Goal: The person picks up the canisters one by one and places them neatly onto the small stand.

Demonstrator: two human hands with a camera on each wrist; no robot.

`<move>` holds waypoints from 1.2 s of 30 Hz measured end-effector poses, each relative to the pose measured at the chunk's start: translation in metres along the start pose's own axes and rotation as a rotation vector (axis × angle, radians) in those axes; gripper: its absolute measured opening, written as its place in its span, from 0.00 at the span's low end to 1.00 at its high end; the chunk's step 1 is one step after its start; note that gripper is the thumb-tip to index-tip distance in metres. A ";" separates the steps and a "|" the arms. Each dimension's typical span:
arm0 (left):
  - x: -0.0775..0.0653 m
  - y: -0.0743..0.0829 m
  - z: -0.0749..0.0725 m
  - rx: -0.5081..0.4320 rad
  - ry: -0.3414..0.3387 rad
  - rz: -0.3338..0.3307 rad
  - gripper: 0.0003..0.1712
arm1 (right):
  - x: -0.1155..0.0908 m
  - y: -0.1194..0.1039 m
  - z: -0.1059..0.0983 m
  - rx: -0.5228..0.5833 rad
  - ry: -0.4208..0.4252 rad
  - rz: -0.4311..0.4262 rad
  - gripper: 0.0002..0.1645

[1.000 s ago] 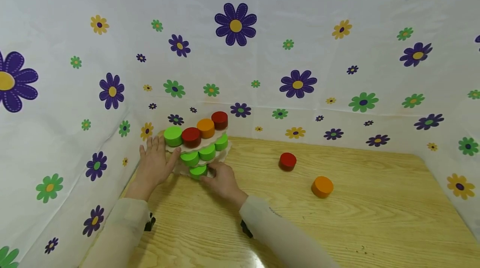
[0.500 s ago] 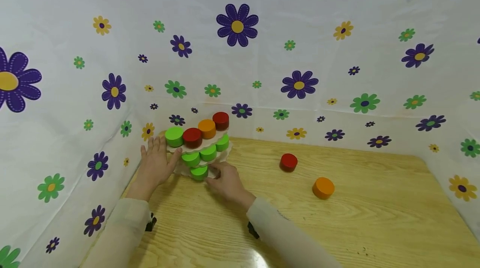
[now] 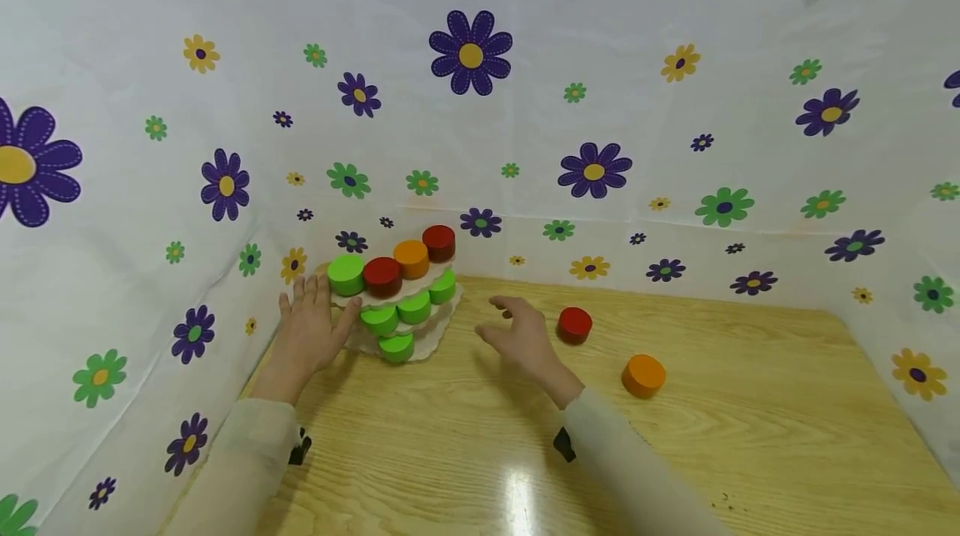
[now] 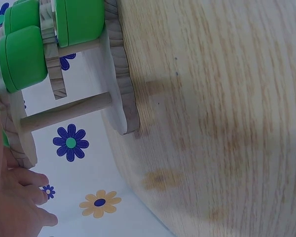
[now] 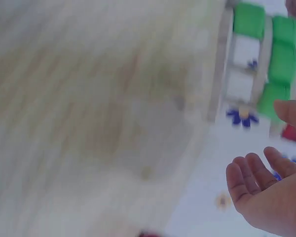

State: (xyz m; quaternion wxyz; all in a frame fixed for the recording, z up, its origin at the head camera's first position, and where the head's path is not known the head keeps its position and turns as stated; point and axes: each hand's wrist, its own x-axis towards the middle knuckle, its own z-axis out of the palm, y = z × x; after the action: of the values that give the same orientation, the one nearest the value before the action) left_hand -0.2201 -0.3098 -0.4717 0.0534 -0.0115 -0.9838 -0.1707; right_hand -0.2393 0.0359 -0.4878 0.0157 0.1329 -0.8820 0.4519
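Observation:
At the table's back left stands a three-tier wooden stand (image 3: 441, 329) with wavy-edged shelves. Its top shelf bears a green round block (image 3: 347, 275), a red one (image 3: 382, 277), an orange one (image 3: 411, 259) and another red one (image 3: 438, 243). Green round blocks (image 3: 414, 308) sit on the middle shelf, and a green one (image 3: 396, 348) is on the lowest. My left hand (image 3: 306, 336) holds the stand's left edge, with its fingertips over the shelf edge in the left wrist view. Right of the stand, my right hand (image 3: 521, 340) is in the air, fingers apart, holding nothing.
A red round block (image 3: 574, 326) lies on the wooden table (image 3: 750, 436) just right of my right hand. An orange round block (image 3: 643, 376) lies farther right and nearer. White flowered cloth (image 3: 525, 127) walls the table at the back and sides.
My right hand has come away from the lowest green block and moved right, its fingers spreading. That block stays on the bottom shelf. My left hand keeps its place on the stand.

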 end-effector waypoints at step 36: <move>0.000 0.003 -0.002 0.001 -0.003 0.002 0.55 | -0.012 0.079 -0.107 -0.177 -0.052 0.220 0.40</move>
State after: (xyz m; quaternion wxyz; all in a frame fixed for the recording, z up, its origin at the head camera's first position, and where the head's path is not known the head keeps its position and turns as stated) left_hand -0.2198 -0.3074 -0.4692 0.0523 -0.0127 -0.9839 -0.1703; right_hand -0.2570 0.1684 -0.4887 -0.0454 0.0451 -0.9278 0.3676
